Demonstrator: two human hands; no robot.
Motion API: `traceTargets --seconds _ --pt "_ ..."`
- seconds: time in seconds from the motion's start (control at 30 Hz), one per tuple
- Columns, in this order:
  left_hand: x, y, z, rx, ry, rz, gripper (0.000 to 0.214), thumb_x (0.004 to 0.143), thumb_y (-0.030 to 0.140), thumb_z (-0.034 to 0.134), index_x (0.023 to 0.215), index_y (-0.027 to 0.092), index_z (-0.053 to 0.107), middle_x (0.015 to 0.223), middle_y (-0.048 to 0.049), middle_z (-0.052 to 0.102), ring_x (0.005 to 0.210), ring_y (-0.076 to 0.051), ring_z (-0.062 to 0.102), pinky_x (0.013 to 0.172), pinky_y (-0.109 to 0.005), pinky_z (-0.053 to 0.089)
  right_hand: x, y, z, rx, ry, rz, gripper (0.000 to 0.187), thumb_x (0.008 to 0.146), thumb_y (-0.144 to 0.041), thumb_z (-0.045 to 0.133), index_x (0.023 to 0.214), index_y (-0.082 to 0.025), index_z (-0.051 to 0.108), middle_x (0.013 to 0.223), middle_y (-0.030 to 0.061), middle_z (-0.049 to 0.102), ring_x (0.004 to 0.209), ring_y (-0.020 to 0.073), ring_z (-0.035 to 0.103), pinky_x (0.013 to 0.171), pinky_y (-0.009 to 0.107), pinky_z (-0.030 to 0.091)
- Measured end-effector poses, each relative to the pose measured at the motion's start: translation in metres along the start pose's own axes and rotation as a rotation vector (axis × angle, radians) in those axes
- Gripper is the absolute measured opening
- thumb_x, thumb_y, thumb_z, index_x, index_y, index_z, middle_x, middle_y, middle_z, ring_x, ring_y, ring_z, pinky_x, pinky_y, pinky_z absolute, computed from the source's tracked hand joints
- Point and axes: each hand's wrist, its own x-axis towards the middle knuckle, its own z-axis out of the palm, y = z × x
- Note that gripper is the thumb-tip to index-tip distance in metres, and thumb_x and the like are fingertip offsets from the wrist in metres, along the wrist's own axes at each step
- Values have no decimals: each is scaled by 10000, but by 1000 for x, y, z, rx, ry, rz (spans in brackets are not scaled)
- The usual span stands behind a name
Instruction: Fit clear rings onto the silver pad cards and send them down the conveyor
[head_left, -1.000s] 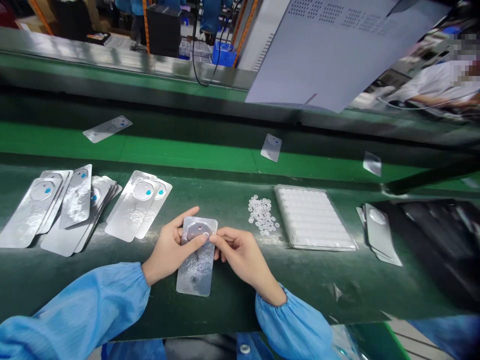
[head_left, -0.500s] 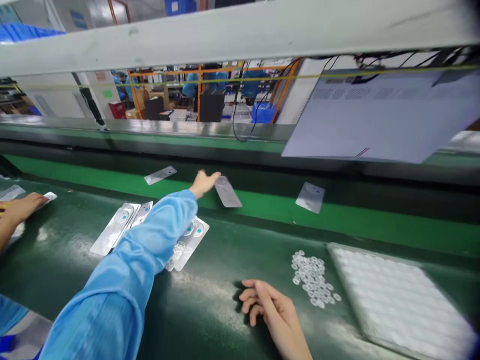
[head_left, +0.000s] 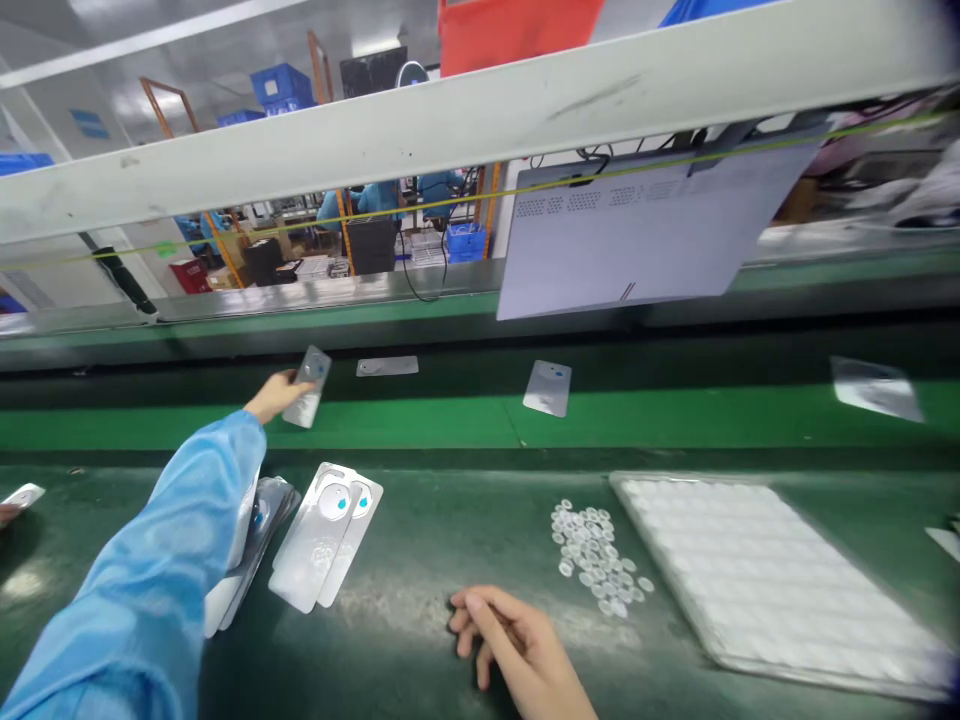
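My left hand [head_left: 276, 394], in a blue sleeve, reaches over the green belt with thumb and fingers closed on a thin silvery panel [head_left: 312, 368], which has a ring and a blue dot. Below my sleeve, a stack of similar panels [head_left: 259, 550] is partly hidden, and two overlapping panels [head_left: 307, 560] lie beside it. My right hand [head_left: 517, 645] hovers low over the dark green table with loosely bent fingers, holding nothing. Nearest to it is a scattered pile of small clear rings [head_left: 596, 560].
A clear tray [head_left: 701, 640] of white round parts stands at right. More panels lie along the belt [head_left: 465, 420], one at centre [head_left: 547, 388] and one at far right [head_left: 877, 388]. A white sheet [head_left: 622, 235] hangs beyond. Another person's hand [head_left: 9, 514] shows at the left edge.
My left hand has moved left along the belt and now grips a panel. My right hand keeps its loose pose. The camera has turned, so the scene sits further left.
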Motion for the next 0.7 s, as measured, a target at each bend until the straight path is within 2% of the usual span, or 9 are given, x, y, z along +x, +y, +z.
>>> traceTargets --seconds 0.1,0.13,0.2,0.3,0.37,0.43,0.53,0.63,0.7 --pt "-53 -20 42 -79 -194 -35 378 923 416 725 1120 96 685 999 -121 741 824 -236 705 720 -357 590 -6 -11 10 -13 21 -26 644 913 -728 600 1194 -157 696 974 146 726 769 219 702 580 295 593" --pt "-77 -28 60 -128 -254 -35 418 897 449 749 1137 113 688 1005 -109 754 857 -243 712 730 -338 583 -9 -14 15 -1 -3 -28 637 912 -724 605 1203 -162 683 953 131 728 775 222 707 563 285 584" --pt "-127 -44 92 -358 -425 -58 492 856 507 776 1163 130 697 1043 -109 767 931 -259 720 762 -321 572 -18 -15 25 28 -74 -18 581 925 -717 591 1075 -163 681 793 73 701 684 202 694 486 243 529" --pt "-177 -57 123 -709 -568 -245 514 814 499 818 1156 127 727 1144 -149 762 1019 -274 729 808 -306 573 -34 -8 34 -29 -119 12 528 966 -683 556 808 -180 589 602 -9 590 483 135 595 445 214 452" --pt "-189 -59 132 -880 -558 -376 514 757 450 872 1128 115 749 1183 -178 752 1029 -284 738 795 -295 581 -44 -2 33 -106 -124 30 513 982 -657 550 764 -192 533 602 -22 566 470 125 587 461 212 442" --pt "-190 -59 135 -965 -508 -468 493 683 388 925 1061 112 769 1164 -185 759 999 -290 751 758 -286 591 -51 1 28 -185 -142 52 505 999 -635 532 747 -198 513 589 -28 548 478 131 600 465 214 426" --pt "-188 -60 137 -982 -460 -518 430 617 344 949 929 105 774 1050 -176 786 918 -295 767 707 -287 602 -59 -3 19 -297 -105 27 485 1020 -584 521 730 -197 549 566 -10 572 505 149 625 506 230 461" --pt "-191 -60 138 -930 -482 -507 409 642 400 924 860 94 765 899 -159 791 776 -273 770 639 -281 596 -67 -14 12 -363 106 -89 362 1021 -509 556 906 -187 676 676 40 685 574 172 673 518 241 516" --pt "-193 -60 139 -896 -502 -485 404 676 435 899 853 98 763 843 -135 784 696 -243 754 601 -268 579 -70 -22 10 -429 274 -208 262 1019 -428 585 1035 -196 705 796 67 736 627 182 699 527 249 549"
